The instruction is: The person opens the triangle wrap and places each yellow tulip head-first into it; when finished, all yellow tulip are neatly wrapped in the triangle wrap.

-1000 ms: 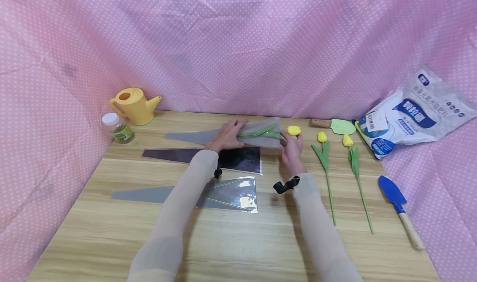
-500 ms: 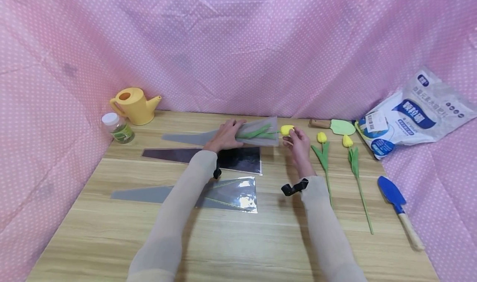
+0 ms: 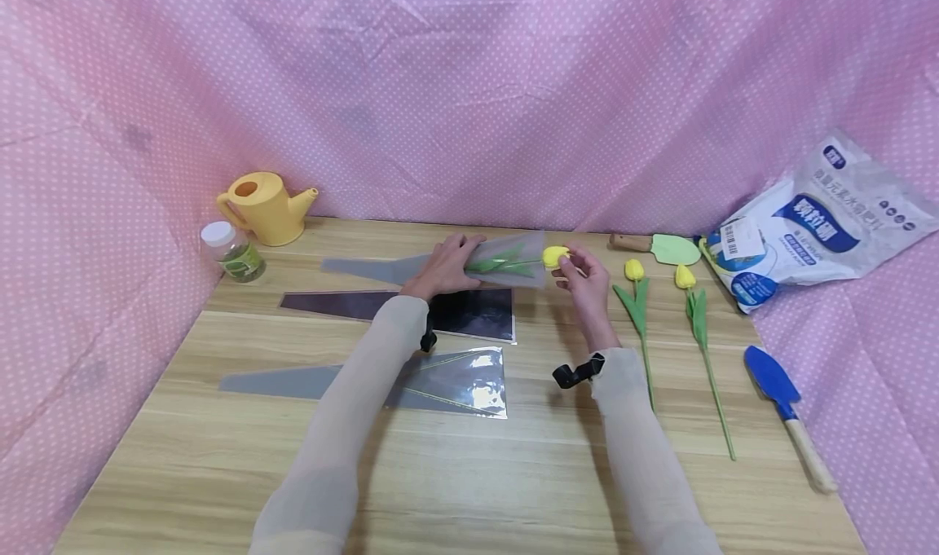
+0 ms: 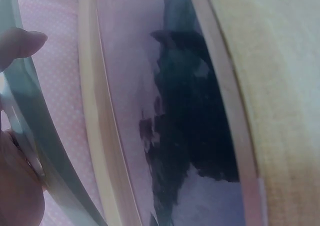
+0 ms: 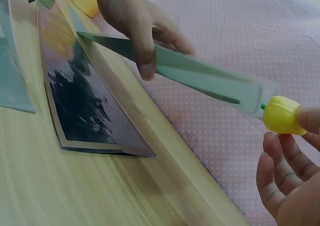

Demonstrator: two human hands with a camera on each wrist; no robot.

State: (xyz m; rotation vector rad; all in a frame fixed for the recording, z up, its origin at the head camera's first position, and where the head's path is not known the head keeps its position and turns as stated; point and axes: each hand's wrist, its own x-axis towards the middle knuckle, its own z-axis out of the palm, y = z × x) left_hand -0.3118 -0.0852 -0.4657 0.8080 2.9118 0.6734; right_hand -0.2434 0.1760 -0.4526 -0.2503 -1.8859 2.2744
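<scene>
- Has the wooden tabletop (image 3: pixel 513 482) on show in front of the lower wrapper (image 3: pixel 451 384), and again between the dark wrapper (image 3: pixel 477 314) and the loose tulip (image 3: pixel 641 310).
- Works close to the back edge, just before the pink cloth (image 3: pixel 469 90), with the dark wrapper immediately in front.
- Hides the lower end of the loose tulip's stem behind the right sleeve (image 3: pixel 623 408).
- Slants both forearms forward and inward.
- Grips the gray wrapper (image 3: pixel 526 249) in the left hand (image 3: pixel 443 268), thumb on one face.
- Pinches the yellow tulip (image 3: pixel 555 257) by its bloom in the right hand (image 3: pixel 587 286).
- Shows stem and leaves inside the gray wrapper, bloom just outside its wide mouth.
</scene>
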